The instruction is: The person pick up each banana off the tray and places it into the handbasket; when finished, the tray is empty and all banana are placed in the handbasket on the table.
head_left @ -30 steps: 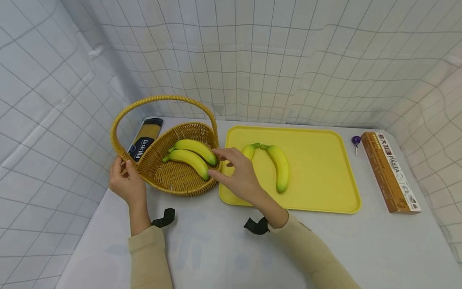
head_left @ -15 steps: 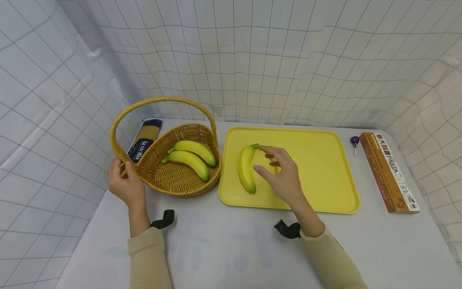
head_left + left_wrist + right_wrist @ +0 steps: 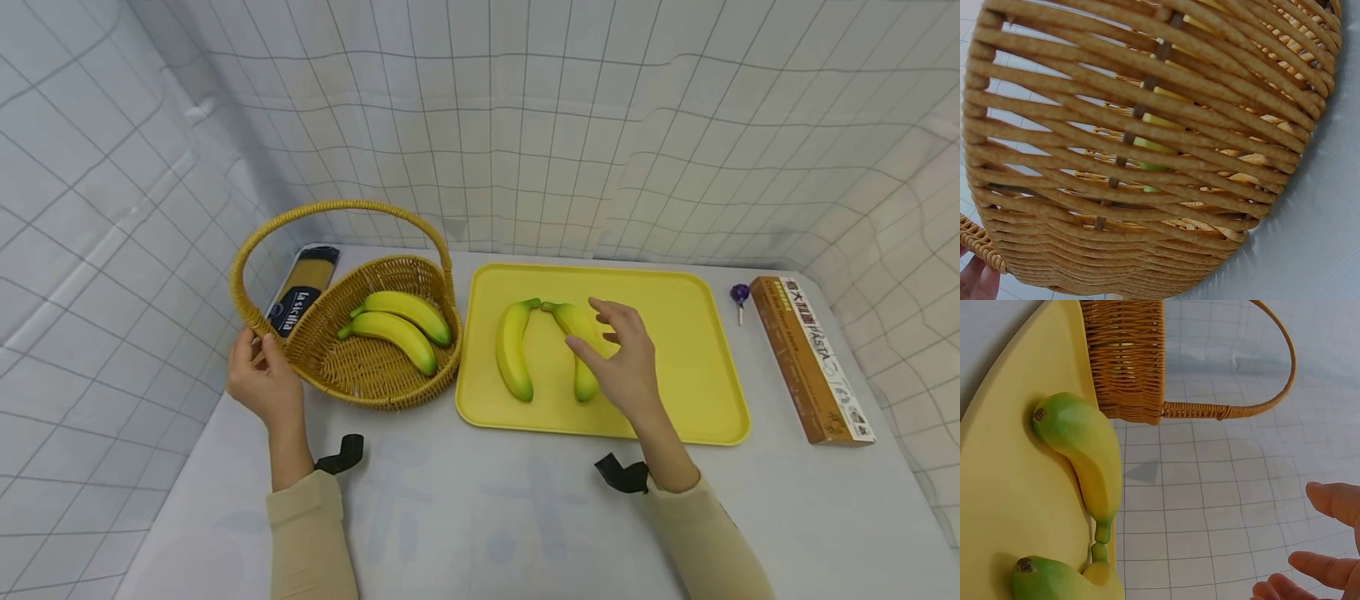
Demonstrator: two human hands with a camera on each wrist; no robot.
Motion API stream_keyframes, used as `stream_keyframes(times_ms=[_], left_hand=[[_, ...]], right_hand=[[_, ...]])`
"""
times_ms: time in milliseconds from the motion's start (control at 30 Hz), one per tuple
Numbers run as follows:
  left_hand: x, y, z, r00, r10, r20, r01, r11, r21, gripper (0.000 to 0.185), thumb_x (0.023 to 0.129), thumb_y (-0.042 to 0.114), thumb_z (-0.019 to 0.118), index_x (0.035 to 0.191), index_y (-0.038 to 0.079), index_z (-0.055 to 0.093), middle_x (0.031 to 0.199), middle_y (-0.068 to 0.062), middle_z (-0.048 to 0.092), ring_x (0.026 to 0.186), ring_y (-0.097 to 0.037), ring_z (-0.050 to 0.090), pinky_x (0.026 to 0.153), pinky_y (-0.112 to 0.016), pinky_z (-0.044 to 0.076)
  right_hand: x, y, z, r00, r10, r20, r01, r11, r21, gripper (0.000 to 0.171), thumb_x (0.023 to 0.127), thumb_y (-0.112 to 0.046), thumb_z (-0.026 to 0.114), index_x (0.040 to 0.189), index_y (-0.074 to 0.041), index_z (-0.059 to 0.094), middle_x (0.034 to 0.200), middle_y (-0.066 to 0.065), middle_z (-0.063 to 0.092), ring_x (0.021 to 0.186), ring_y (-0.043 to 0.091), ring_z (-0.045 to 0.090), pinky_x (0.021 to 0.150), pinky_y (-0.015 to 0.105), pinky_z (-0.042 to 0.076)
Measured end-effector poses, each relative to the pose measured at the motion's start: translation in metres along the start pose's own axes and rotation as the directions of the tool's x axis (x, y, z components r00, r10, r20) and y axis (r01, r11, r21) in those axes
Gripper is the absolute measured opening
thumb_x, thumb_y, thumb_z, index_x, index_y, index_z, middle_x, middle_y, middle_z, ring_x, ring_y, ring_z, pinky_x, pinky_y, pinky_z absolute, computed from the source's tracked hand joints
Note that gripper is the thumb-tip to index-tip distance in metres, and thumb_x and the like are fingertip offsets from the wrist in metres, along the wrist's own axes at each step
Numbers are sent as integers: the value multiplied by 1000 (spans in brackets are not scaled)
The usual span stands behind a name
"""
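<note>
A wicker basket [image 3: 360, 367] with a tall handle [image 3: 337, 205] stands at the left and holds two bananas [image 3: 397, 321]. My left hand [image 3: 258, 379] grips the basket's left rim near the handle's base. The left wrist view is filled by the basket's woven side [image 3: 1147, 156]. On the yellow tray [image 3: 675, 350] lie two more bananas, one at the left [image 3: 512, 350] and one [image 3: 576, 325] partly under my right hand [image 3: 626, 358]. That hand hovers over the right banana with fingers spread and holds nothing. The right wrist view shows both tray bananas [image 3: 1085, 456] and fingertips [image 3: 1335, 503].
A pasta packet [image 3: 303, 287] lies behind the basket at the left. A brown pasta box [image 3: 810, 367] and a purple lollipop [image 3: 739, 293] lie right of the tray. Tiled cloth walls close in the grey table [image 3: 487, 517] at the back and sides.
My right hand left the basket's bananas and moved right over the tray, past the left banana to the right one. The left hand stayed on the basket.
</note>
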State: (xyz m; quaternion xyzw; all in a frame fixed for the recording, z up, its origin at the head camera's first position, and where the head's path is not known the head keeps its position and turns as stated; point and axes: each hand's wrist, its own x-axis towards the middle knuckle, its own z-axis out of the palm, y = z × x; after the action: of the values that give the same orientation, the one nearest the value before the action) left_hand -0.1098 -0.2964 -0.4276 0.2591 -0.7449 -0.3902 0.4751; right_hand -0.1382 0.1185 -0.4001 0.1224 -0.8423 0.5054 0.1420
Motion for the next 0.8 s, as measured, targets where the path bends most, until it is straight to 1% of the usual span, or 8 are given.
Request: stream_keyframes(times_ms=[167, 300, 400, 633, 800], left_hand=[[0, 0, 0, 1000, 10, 1, -10, 1000, 0, 27, 97, 17, 55, 114, 4, 71, 106, -16, 69, 92, -3, 62, 73, -7, 46], [0, 0, 1, 1000, -14, -6, 14, 1000, -10, 26, 97, 19, 56, 113, 7, 72, 106, -11, 70, 92, -2, 61, 73, -8, 47], [0, 0, 1, 1000, -22, 0, 22, 1000, -11, 26, 97, 20, 56, 114, 8, 72, 106, -11, 70, 92, -1, 60, 73, -9, 47], [0, 0, 0, 1000, -24, -4, 24, 1000, -11, 25, 97, 19, 56, 113, 8, 73, 106, -10, 70, 91, 1, 59, 73, -8, 46], [1, -3, 1, 1000, 25, -17, -26, 1000, -17, 24, 96, 16, 57, 111, 6, 72, 102, -13, 69, 89, 4, 59, 70, -5, 45]], right_hand=[[0, 9, -1, 999, 35, -3, -35, 999, -29, 62, 82, -16, 78, 138, -4, 53, 135, 20, 49, 117, 36, 50, 93, 52, 46], [0, 18, -1, 997, 71, -4, -72, 997, -41, 67, 83, -17, 78, 142, -5, 48, 139, 21, 46, 121, 37, 47, 96, 53, 44], [1, 23, -1, 995, 97, 2, -96, 994, -43, 72, 83, -17, 77, 145, -4, 43, 141, 22, 44, 124, 38, 45, 98, 55, 43], [1, 34, -1, 989, 144, 30, -143, 989, -48, 78, 85, -16, 75, 150, -3, 35, 145, 25, 39, 127, 40, 42, 101, 57, 40], [1, 41, 1, 985, 162, 51, -160, 986, -49, 78, 86, -16, 74, 151, -3, 32, 146, 26, 37, 127, 41, 41, 100, 57, 39]])
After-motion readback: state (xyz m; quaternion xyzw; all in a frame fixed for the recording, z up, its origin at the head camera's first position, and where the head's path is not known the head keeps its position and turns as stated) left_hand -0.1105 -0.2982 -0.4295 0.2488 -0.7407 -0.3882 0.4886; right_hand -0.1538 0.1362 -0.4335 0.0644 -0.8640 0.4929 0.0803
